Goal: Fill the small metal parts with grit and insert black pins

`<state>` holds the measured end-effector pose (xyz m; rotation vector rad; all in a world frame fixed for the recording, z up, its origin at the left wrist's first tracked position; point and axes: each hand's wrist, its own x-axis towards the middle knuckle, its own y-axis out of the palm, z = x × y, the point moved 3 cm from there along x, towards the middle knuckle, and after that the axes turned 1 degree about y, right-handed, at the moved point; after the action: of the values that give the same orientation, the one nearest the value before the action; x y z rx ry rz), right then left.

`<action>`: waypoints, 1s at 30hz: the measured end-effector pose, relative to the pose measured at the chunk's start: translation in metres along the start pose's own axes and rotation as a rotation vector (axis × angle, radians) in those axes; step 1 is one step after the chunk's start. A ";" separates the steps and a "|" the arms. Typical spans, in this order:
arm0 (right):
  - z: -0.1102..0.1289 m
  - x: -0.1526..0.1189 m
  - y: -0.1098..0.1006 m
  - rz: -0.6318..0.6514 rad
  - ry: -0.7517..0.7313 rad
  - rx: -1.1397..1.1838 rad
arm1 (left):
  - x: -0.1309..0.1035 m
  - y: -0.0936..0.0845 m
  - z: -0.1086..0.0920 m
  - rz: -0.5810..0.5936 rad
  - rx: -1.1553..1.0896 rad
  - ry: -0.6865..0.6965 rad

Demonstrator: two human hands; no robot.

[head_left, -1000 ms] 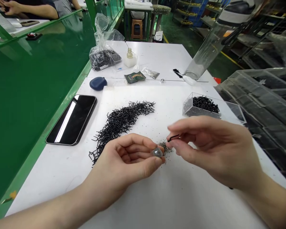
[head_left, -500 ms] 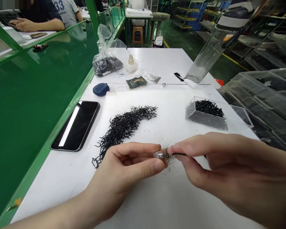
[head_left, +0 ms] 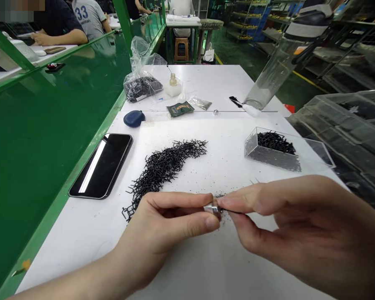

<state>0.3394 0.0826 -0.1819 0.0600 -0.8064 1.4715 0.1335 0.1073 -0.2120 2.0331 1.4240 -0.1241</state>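
Between the thumb and fingers of my left hand (head_left: 171, 229) is a small shiny metal cylinder (head_left: 210, 208). My right hand (head_left: 287, 221) pinches a thin black bent piece (head_left: 233, 211), its tip at the cylinder's right end; whether it goes inside, I cannot tell. Tiny metallic bits (head_left: 220, 196) lie scattered on the white surface behind the fingertips. Beyond my left hand spreads a long pile of black bent pieces (head_left: 162, 166). A clear box (head_left: 268, 160) full of similar black pieces stands past my right hand.
A phone (head_left: 101, 166) and a dark blue case (head_left: 134, 118) lie at left. Farther back are a bag of black pieces (head_left: 140, 88), a green packet (head_left: 180, 109), a small bottle (head_left: 173, 80) and a tilted clear water bottle (head_left: 270, 75). People sit across the green belt (head_left: 50, 121).
My right hand has moved left, bringing the black piece up to the metal cylinder. Before, there was a gap between them. My left hand still holds the cylinder, and the view has shifted slightly.
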 end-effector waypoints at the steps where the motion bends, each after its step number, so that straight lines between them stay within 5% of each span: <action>1: 0.000 0.000 0.000 0.012 0.005 -0.010 | 0.000 0.000 0.000 0.001 0.002 -0.003; 11: -0.003 -0.004 0.000 0.117 0.085 -0.084 | 0.001 0.001 0.000 -0.001 0.002 -0.013; 22: 0.006 0.009 -0.003 0.088 -0.110 -0.029 | 0.000 0.001 -0.001 -0.025 0.038 -0.016; 30: 0.003 0.009 -0.001 0.133 -0.080 0.054 | -0.002 0.001 -0.004 -0.039 0.112 0.132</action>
<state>0.3379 0.0888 -0.1743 0.1087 -0.8485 1.6249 0.1324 0.1077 -0.2075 2.1392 1.5694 -0.0896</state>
